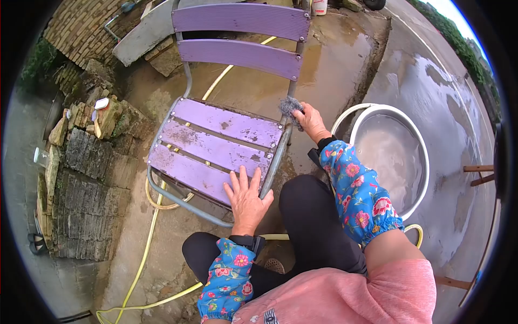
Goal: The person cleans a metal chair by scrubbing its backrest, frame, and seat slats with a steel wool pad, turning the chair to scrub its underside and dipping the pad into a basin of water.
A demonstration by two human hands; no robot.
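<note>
A chair with purple slats (213,116) and a grey metal frame stands in front of me. Dark dirt and worn patches mark its seat. My left hand (247,201) lies flat on the front seat slat, fingers spread. In my right hand (311,122) is a grey scouring pad (290,106), pressed against the frame tube where the backrest meets the seat on the right. The fingers wrap round the pad and hide part of it.
To the right stands a white basin (423,162) of cloudy water. A yellow hose (141,264) runs over the wet ground, under the chair and past my feet. Stacked stone slabs (86,183) are at the left. Wooden legs (479,168) show at the right edge.
</note>
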